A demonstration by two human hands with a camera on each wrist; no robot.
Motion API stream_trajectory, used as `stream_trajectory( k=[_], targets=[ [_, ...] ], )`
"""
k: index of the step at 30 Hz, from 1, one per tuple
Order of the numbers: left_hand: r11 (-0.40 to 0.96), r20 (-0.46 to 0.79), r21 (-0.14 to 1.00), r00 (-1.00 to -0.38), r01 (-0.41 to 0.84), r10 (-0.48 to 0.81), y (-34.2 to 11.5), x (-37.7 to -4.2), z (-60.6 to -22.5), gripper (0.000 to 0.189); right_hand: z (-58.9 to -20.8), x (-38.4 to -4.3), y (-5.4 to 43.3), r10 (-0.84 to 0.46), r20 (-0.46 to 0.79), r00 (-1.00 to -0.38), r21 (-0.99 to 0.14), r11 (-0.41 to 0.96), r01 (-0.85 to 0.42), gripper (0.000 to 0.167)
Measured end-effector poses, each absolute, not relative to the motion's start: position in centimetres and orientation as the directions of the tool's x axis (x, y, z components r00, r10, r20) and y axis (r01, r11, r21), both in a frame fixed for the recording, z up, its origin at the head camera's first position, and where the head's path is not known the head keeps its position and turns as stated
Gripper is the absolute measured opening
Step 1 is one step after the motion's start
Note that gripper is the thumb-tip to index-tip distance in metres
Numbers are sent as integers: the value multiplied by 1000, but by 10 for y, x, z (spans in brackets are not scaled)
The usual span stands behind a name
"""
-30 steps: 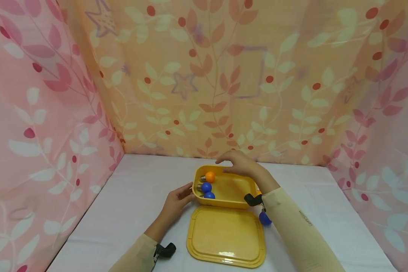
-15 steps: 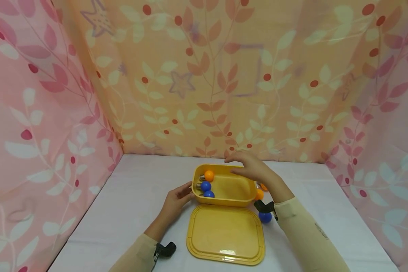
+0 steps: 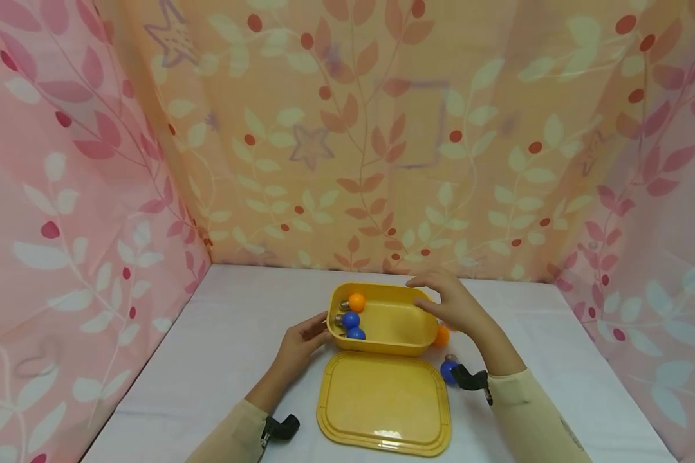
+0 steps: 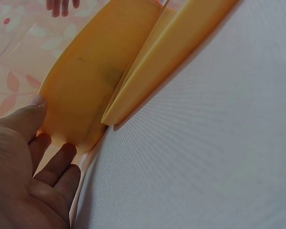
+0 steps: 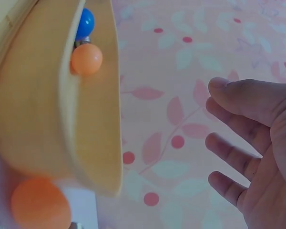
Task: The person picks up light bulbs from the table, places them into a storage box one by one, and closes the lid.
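Note:
A yellow plastic box (image 3: 382,348) stands with its top uncovered. Along its left end lie an orange bulb (image 3: 356,302) and two blue bulbs (image 3: 351,319), their metal screw bases toward the left. My left hand (image 3: 296,347) rests its fingertips on the box's left end; in the left wrist view the thumb (image 4: 33,112) lies near the rim. Over the right end of the box hovers my right hand (image 3: 456,307), with spread fingers and nothing held. The right wrist view shows its thumb and fingers (image 5: 231,148) apart.
The yellow lid (image 3: 385,404) lies flat just in front of the box. Outside the box's right end are an orange bulb (image 3: 443,335) and, nearer, a blue bulb (image 3: 449,371) partly behind the wrist camera. Patterned cloth walls (image 3: 359,128) enclose the white tabletop (image 3: 220,308).
My right hand has moved right, from above the box's middle to its right end, uncovering more of the orange bulb outside. The left hand stays against the box.

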State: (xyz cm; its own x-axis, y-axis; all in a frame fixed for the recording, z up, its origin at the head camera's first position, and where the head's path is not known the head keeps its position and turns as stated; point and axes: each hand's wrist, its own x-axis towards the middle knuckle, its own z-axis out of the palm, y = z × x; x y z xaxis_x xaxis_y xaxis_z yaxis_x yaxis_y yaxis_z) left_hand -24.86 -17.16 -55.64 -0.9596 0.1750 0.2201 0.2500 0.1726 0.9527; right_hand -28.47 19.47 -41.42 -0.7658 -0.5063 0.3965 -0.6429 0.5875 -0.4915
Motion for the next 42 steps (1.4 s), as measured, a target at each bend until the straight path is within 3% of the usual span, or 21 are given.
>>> stream_trajectory(
  k=[12, 20, 27, 42],
  targets=[
    [165, 227, 953, -958, 255, 175, -171, -249, -558, 59, -436, -265, 224, -437, 462, -771, -477, 611, -632, 39],
    [161, 222, 955, -960, 249, 170, -171, -247, -555, 57, -444, -261, 237, -368, 433, -823, -521, 643, -562, 38],
    [177, 210, 955, -963, 239, 170, -169, -247, -555, 56, -445, -263, 251, -335, 447, -829, -535, 642, -549, 39],
    [185, 220, 951, -963, 247, 154, -168, -247, -556, 56, -485, -284, 285, -163, 215, -963, -666, 697, -266, 46]
  ],
)
